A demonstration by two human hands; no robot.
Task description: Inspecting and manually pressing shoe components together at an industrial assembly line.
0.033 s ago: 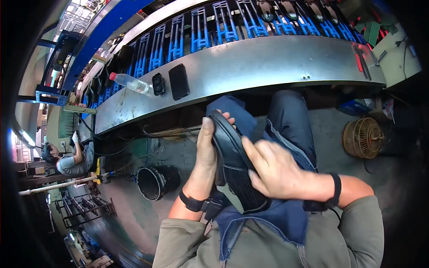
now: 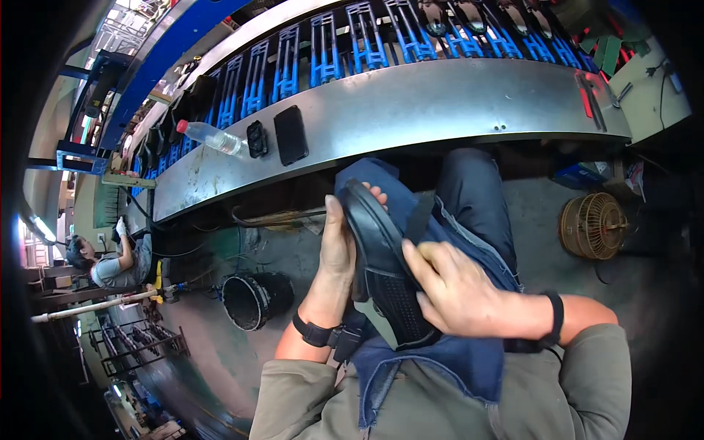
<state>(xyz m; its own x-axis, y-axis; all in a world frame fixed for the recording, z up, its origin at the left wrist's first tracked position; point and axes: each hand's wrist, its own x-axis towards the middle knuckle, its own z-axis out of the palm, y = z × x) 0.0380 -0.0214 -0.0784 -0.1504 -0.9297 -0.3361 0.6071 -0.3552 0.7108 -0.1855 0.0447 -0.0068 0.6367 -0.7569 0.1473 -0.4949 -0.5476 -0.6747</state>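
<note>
The shoe [image 2: 389, 257], dark with a grey-green patch at its lower end, lies aslant at the centre of the frame, over the blue apron [image 2: 469, 367]. The left hand [image 2: 339, 246] is wrapped round its upper end, thumb on the near side and fingertips showing past the far edge. The right hand [image 2: 458, 290] has its fingers bent and drawn together against the shoe's right side (whether it pinches anything there, I cannot tell). A black strip [image 2: 419, 218] shows just above its fingers.

Across the top runs a metal bench [image 2: 411, 103]; on its left part are a bottle [image 2: 213, 137], a small black case [image 2: 257, 139] and a phone [image 2: 291, 136]. A black bucket [image 2: 257, 301] stands left of centre, and a person [image 2: 114, 268] is at the far left.
</note>
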